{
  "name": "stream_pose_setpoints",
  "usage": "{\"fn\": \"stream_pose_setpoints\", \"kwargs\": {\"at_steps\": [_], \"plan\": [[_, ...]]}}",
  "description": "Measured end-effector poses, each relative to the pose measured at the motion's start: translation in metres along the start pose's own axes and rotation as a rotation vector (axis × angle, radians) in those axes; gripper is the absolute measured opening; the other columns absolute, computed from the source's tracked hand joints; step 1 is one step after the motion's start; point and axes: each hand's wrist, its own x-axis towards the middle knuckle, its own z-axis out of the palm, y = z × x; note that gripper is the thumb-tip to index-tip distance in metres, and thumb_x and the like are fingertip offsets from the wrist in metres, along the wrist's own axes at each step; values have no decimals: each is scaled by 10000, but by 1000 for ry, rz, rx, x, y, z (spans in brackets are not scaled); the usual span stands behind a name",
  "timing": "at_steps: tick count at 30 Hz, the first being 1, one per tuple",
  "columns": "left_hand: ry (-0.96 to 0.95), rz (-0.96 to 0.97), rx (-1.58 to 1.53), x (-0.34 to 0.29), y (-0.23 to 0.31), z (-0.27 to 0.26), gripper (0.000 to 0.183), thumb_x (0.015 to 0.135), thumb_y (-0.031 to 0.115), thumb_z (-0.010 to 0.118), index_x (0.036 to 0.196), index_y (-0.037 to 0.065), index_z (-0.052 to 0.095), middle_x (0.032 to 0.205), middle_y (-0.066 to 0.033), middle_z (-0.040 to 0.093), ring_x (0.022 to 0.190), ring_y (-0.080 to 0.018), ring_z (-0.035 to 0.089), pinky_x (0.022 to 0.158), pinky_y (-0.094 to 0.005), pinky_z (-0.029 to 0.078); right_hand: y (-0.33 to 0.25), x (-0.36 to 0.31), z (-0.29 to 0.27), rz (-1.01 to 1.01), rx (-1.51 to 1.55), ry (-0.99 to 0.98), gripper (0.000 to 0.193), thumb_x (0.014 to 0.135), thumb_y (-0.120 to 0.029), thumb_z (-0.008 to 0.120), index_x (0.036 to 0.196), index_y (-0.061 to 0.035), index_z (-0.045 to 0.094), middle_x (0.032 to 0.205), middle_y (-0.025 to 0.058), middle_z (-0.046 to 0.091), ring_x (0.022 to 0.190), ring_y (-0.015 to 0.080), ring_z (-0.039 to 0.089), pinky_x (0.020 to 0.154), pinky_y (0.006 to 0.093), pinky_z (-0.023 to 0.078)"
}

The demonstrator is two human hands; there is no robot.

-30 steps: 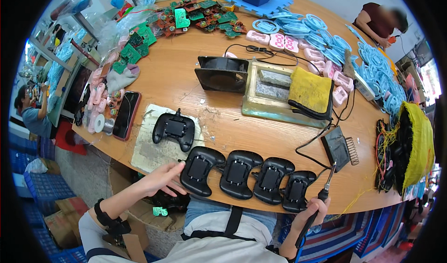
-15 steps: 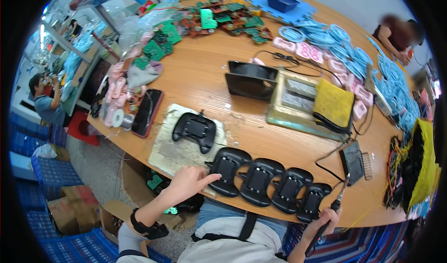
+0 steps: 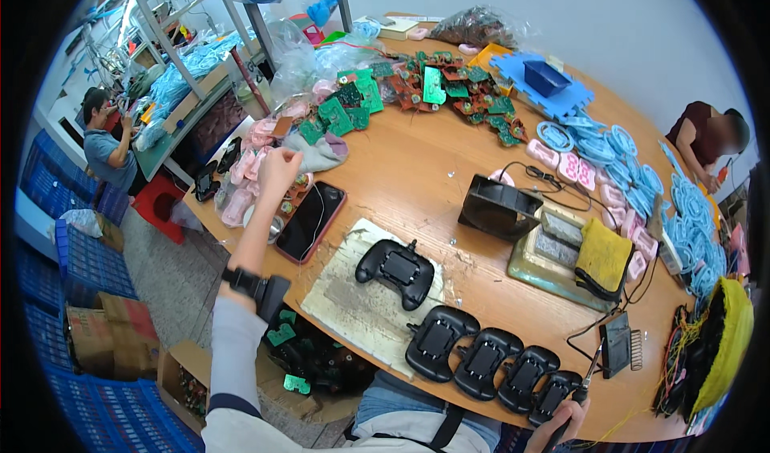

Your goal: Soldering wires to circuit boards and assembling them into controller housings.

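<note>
Reaching step, left of centre: left hand [image 3: 278,169] fingers bunched over pink shells [image 3: 255,158] beside dark phone [image 3: 311,220], contents of pinch undeterminable; right hand [image 3: 561,421] at lower edge, wrapped round soldering iron [image 3: 589,373], partly cut off; next likely a clean lift toward grey mat [image 3: 353,304].

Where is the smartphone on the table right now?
In the head view the smartphone lies flat at the table's left edge, just below the left hand and left of the lone black controller shell on its worn mat.
</note>
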Motion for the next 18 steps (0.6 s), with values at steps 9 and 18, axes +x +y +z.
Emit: {"fn": "stream_pose_setpoints", "kwargs": {"at_steps": [9, 18], "plan": [[-29, -152, 68, 50, -38, 37, 339, 695, 326, 696, 779, -1, 677, 735, -144, 660, 721, -277, 649, 674, -370, 501, -15, 7, 0, -47, -41, -31, 231, 915, -217, 495, 855, 0, 545, 913, 219, 567, 816, 334, 563, 745, 383, 460], [-319, -187, -992, -32, 10, -57, 224, 903, 185, 524, 1041, 22, 590, 862, -61, 640, 723, -110, 594, 613, -223, 461, -21, 17, 15, 61, 3, 55, 275, 928, -241, 471, 800, -5, 531, 745, 126, 547, 668, 231, 527, 624, 326, 446]]}}
